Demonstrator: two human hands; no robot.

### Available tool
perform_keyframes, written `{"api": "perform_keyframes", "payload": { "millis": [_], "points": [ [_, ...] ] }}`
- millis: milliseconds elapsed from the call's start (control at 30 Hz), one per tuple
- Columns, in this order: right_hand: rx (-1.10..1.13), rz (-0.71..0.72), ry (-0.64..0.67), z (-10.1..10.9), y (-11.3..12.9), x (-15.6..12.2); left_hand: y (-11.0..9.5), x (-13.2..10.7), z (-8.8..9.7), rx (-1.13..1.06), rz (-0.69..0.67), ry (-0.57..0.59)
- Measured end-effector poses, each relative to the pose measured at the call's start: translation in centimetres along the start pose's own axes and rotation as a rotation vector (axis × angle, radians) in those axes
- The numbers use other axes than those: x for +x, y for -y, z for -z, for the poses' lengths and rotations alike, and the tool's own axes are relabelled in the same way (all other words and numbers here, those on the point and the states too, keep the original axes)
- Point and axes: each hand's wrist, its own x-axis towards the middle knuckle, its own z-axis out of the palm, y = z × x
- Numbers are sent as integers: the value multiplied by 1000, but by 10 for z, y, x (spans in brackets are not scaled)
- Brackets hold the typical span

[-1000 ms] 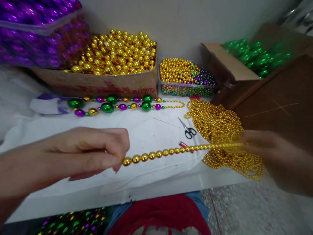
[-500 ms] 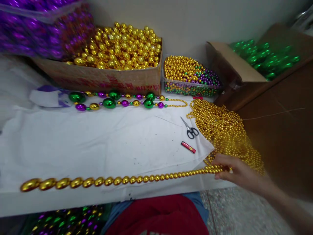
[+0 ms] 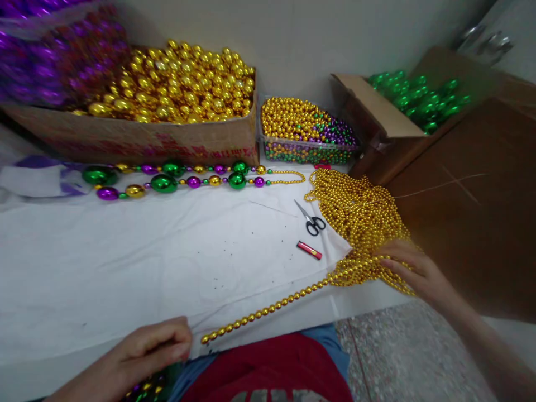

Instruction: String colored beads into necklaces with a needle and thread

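Observation:
A gold bead strand (image 3: 272, 308) slants across the front of the white-covered table, its near end by the table edge. My right hand (image 3: 412, 271) closes on the strand's far part, above a heap of gold bead strands (image 3: 355, 215). Just left of the near end, with a small gap, is my left hand (image 3: 154, 346). Its fingers are curled together, and what they hold, if anything, is hidden. The large gold beads seen earlier are out of sight. Black-handled scissors (image 3: 310, 220) and a red lighter-like stick (image 3: 309, 250) lie on the cloth.
A cardboard box of gold beads (image 3: 125, 137) stands at the back, beside a clear bin of mixed small beads (image 3: 310, 151). Green beads fill another box (image 3: 377, 106) at right. A multicoloured necklace (image 3: 163, 183) lies before them; purple beads (image 3: 33, 72) are at far left.
My left hand has come into view at lower left. My right hand has moved up slightly over the heap. The strand now slants and its large beads no longer show. The view has shifted right.

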Motion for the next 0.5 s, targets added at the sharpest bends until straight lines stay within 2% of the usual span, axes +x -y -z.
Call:
{"api": "perform_keyframes", "payload": {
  "millis": [67,100,233,367,500],
  "points": [
    [74,-101,-1,-24,-8,-4,7,14,-12,43,-4,151],
    [92,-135,7,-38,-12,-4,11,21,-16,59,-8,183],
    [23,-145,-48,-80,-26,6,25,41,-23,76,4,110],
    [-157,-113,-174,-89,-26,15,26,40,-24,52,16,46],
    [-296,-77,-246,-98,-11,2,16,30,-26,-10,66,-15]
  ]
}}
